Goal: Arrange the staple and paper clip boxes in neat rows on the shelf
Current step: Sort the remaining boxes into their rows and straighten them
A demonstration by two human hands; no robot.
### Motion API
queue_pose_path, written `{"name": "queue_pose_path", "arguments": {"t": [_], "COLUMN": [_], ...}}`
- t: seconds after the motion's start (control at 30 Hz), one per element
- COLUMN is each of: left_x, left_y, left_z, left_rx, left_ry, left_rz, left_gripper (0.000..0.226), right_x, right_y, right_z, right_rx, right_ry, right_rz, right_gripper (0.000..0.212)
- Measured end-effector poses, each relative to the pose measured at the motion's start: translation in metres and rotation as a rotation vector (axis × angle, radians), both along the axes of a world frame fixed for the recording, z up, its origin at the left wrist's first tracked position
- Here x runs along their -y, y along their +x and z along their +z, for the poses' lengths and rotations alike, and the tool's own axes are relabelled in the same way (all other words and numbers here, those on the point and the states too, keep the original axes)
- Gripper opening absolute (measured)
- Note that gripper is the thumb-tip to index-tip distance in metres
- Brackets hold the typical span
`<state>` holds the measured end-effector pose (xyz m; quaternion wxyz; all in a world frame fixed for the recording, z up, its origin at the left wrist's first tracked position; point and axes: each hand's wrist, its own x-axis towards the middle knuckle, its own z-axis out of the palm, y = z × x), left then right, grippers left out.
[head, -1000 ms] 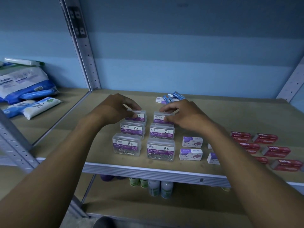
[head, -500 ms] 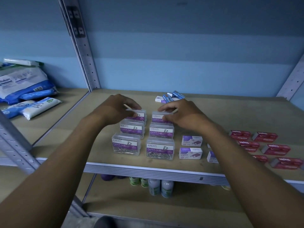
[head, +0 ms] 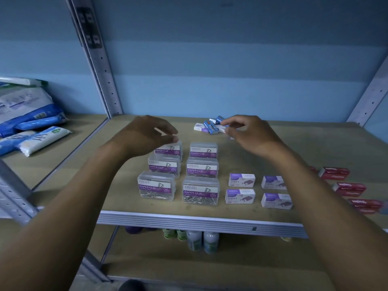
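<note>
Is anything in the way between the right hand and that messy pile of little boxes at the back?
No, nothing visible blocks it. The right hand is already at the loose pile of small staple boxes, fingertips at its right edge. The clear paper clip boxes sit nearer the front, out of the way.

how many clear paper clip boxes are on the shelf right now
6, in two columns of three. Left column: front, middle, back, the last partly under the left hand. Right column: front, middle, back. None seem hidden.

Paper clip boxes (head: 180, 175) (two columns) sit left of staple boxes (head: 259, 191).
</note>
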<state>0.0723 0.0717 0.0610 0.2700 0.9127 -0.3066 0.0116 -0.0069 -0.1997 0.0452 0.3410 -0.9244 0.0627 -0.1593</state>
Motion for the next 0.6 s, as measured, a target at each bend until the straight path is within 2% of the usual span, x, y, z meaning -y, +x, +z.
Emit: {"name": "queue_pose_path", "arguments": {"t": [0.27,0.5,0.6], "left_x": [0.054,0.113,0.127], "left_y": [0.014,0.055,0.067], "left_z": [0.01,0.005,0.004], "left_rx": [0.136,0.13,0.116], "left_ry": [-0.098,0.017,0.126], "left_rz": [-0.023,-0.072,-0.067], "left_gripper": [0.022,0.044,0.052], "right_x": [0.035,0.05,0.047], "right_y": [0.02,0.06,0.069], "right_z": [-0.017,-0.007,-0.003], "right_rx": [-0.034,-0.229,-0.291], "right_ry": [-0.151,-0.418,-0.433], "right_rz": [-0.102,-0.058,-0.008], "right_gripper": [0.029,0.047,0.041]}}
